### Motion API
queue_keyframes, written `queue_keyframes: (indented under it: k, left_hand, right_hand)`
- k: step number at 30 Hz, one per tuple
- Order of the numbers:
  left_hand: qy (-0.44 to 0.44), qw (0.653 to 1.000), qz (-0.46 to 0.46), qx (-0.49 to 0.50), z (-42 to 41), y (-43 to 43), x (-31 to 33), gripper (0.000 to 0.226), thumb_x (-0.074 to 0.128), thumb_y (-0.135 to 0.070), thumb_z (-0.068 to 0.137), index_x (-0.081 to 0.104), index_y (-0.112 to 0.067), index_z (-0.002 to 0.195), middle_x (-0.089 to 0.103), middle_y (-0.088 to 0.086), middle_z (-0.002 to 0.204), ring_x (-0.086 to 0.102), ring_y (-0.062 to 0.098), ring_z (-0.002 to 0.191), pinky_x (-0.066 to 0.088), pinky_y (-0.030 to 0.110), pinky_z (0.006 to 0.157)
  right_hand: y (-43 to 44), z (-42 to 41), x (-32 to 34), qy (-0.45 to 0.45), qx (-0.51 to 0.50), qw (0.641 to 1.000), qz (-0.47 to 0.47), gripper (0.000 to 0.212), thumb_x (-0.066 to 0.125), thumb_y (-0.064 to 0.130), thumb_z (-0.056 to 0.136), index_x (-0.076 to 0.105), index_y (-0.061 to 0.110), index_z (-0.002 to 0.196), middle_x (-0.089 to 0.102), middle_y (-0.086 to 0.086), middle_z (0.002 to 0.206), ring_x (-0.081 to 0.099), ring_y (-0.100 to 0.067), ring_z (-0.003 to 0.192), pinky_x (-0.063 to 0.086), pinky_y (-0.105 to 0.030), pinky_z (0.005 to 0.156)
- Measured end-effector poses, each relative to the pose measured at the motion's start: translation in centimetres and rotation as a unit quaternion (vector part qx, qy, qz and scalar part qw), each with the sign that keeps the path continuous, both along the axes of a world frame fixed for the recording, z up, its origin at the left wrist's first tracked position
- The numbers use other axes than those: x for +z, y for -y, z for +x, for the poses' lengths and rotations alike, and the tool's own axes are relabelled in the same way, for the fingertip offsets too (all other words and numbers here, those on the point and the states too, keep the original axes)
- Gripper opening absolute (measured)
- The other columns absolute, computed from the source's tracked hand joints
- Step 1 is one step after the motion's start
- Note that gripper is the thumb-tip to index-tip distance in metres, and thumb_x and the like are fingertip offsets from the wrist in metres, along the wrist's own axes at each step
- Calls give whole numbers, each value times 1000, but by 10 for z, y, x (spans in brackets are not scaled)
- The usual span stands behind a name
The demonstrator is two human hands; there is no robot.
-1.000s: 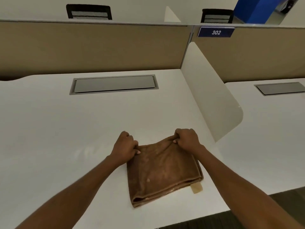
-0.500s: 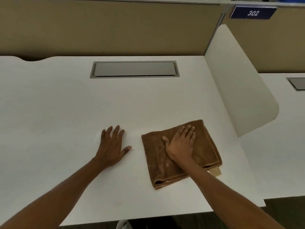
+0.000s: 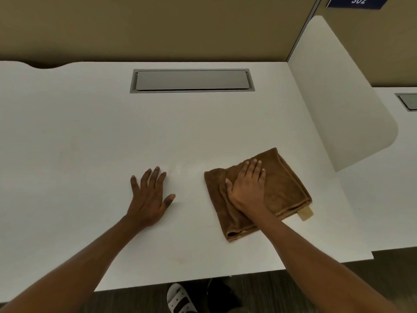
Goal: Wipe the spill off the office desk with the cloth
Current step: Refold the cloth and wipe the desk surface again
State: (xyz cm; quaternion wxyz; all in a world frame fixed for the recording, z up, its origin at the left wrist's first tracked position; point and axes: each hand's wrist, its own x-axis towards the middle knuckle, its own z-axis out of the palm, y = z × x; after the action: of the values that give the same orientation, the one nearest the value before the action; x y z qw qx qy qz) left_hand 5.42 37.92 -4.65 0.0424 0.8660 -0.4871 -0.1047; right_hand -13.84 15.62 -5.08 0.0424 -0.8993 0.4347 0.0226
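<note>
A person leans over a white table (image 3: 90, 136). The right hand (image 3: 247, 188) lies flat with fingers spread, pressing on a folded brown cloth (image 3: 286, 186) near the table's right front corner. The left hand (image 3: 150, 199) rests open and spread on the bare top, apart from the cloth. A faint sheen (image 3: 184, 169) between the hands may be the spill, though it is too pale to be sure. The risk, as I judge it, is that a flat palm slips over the folds and bunches the cloth, and that so pale a spill gets missed or smeared wider.
</note>
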Motion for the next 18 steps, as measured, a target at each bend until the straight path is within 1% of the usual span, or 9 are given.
queue_keyframes:
  k: [5, 9, 12, 15, 18]
  left_hand:
    - [-6, 1000, -7, 2, 0, -1, -2, 81, 6, -65, 91, 29, -9, 144, 25, 15, 155, 21, 36, 142, 13, 68, 109]
    - [-14, 1000, -24, 6, 1, -3, -4, 79, 7, -64, 91, 30, -10, 144, 25, 15, 155, 21, 35, 142, 11, 68, 109]
    - [-23, 999, -31, 5, 1, -4, -3, 77, 8, -63, 92, 32, -11, 142, 28, 15, 154, 23, 35, 141, 13, 69, 108]
    - [-22, 999, -29, 5, -1, -4, 1, 76, 9, -62, 92, 37, -10, 139, 30, 16, 153, 25, 36, 140, 13, 69, 107]
    - [-20, 999, -33, -11, -5, -4, 4, 80, 5, -63, 91, 46, -10, 135, 31, 16, 152, 26, 37, 140, 14, 69, 107]
  right_hand:
    - [-28, 7, 1, -2, 25, 1000, 3, 89, 9, 58, 88, 15, -10, 146, 15, -34, 153, 7, -44, 144, 7, -55, 117]
    - [-56, 13, 2, 15, 48, 999, 9, 87, 13, 56, 89, 15, -10, 146, 15, -34, 153, 7, -44, 144, 5, -55, 118]
    - [-78, 14, 2, 10, 69, 997, 17, 87, 16, 57, 89, 14, -9, 147, 13, -32, 154, 5, -43, 145, 5, -55, 117]
    - [-90, 15, 2, -1, 85, 996, 23, 87, 19, 58, 91, 13, -7, 148, 10, -30, 155, 2, -41, 146, 4, -54, 117]
    - [-88, 12, 7, -5, 95, 995, 37, 85, 18, 59, 92, 12, -4, 149, 9, -27, 157, 1, -39, 146, 4, -53, 118]
